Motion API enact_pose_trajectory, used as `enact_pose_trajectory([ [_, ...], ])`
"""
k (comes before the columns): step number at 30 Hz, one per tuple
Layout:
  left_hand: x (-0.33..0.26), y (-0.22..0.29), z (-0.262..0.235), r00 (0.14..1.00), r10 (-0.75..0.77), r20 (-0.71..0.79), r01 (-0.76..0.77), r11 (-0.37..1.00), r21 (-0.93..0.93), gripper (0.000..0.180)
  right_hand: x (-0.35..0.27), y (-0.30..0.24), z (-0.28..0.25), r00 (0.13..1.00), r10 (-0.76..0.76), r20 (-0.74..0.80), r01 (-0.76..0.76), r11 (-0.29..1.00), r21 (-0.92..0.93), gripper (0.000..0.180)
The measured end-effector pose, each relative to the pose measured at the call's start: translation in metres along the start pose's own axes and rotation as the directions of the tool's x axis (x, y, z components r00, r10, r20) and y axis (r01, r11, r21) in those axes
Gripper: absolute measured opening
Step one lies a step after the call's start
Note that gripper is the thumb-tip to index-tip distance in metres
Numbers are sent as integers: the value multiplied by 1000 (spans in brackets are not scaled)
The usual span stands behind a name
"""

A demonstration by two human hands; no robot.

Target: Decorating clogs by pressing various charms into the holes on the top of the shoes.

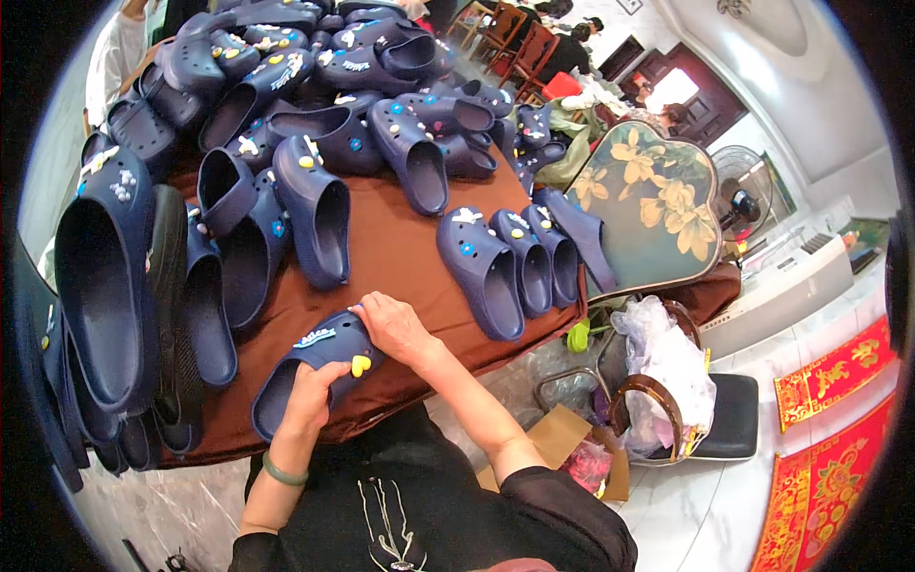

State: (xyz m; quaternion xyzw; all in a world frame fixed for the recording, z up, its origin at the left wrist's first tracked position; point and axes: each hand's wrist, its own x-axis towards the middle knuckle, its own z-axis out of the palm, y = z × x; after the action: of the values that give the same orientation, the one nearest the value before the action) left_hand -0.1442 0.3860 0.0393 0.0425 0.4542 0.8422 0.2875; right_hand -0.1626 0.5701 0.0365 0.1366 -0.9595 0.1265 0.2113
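At the near edge of the table, a dark blue clog (276, 396) points its toe away and to the right. A white-and-blue lettered charm and a yellow heart-shaped charm (360, 365) sit on its upper. My left hand (319, 386) grips the clog at its opening, with the thumb lying on top near the yellow heart and the other fingers hidden inside. Closed over the toe end is my right hand (389, 326), its fingertips pressed against the upper; whether a small charm is under them I cannot tell.
Many more charm-decorated blue clogs (324, 224) are heaped at the back and left of the brown-covered table (381, 253). Several stand in a row (481, 276) at its right edge. A floral-backed chair (648, 210), an open carton (558, 439) and a stool with plastic bags (662, 372) are to the right.
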Motion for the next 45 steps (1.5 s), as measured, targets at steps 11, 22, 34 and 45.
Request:
enact_pose_trajectory([
  [11, -2, -2, -1, 1000, -5, 0, 5, 1000, -7, 36, -14, 5, 11, 960, 229, -162, -169, 933, 317, 13],
  [22, -7, -7, -6, 991, 124, -58, -130, 986, -108, 31, -40, 62, 5, 985, 37, -168, -22, 995, 92, 18],
  [34, -17, -13, -7, 988, 108, -106, -125, 977, -171, 41, 18, -38, -31, 971, -191, 145, 90, 851, 517, 30],
  [45, -7, -10, -16, 993, 31, -115, -46, 990, -134, 41, 23, -48, 18, 982, -141, 124, 81, 915, 396, 16],
])
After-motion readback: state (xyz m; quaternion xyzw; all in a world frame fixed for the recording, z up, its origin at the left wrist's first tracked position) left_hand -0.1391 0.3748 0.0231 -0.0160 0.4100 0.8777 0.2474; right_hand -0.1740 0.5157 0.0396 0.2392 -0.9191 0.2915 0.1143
